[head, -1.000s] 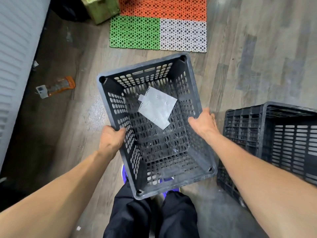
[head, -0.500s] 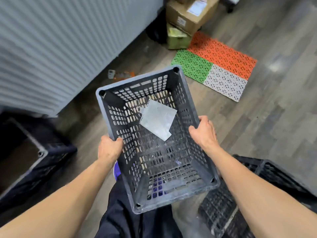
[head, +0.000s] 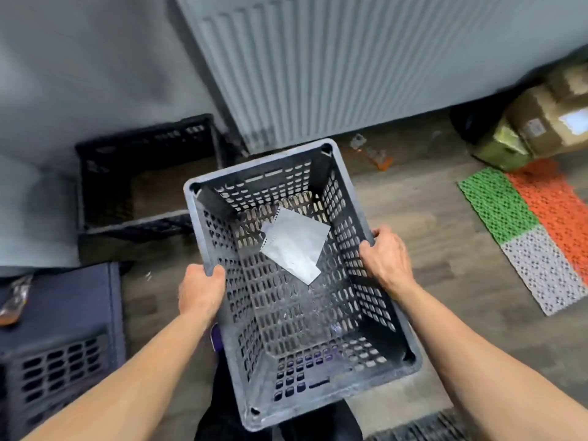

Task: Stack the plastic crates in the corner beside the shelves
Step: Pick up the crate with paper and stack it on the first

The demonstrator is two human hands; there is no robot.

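Note:
I hold a dark grey perforated plastic crate (head: pixel 343 393) in the air in front of me, open side up. My left hand (head: pixel 200 289) grips its left rim and my right hand (head: pixel 386 257) grips its right rim. A loose piece of grey paper (head: pixel 294 246) lies inside it. A second black crate (head: pixel 146 176) stands on the floor against the wall, ahead and to the left. A third dark crate (head: pixel 60 342) sits at the lower left with a flat top facing me.
A white ribbed radiator (head: pixel 350 65) hangs on the wall ahead. Cardboard boxes (head: pixel 547 122) and a green, orange and grey tile mat (head: pixel 534 227) lie at the right. A small orange object (head: pixel 374 155) lies under the radiator. Part of another crate (head: pixel 420 429) shows at the bottom edge.
My view has swung left while I carry the crate: the radiator and the black floor crate by the wall have come into view, and the mat has slid to the right edge.

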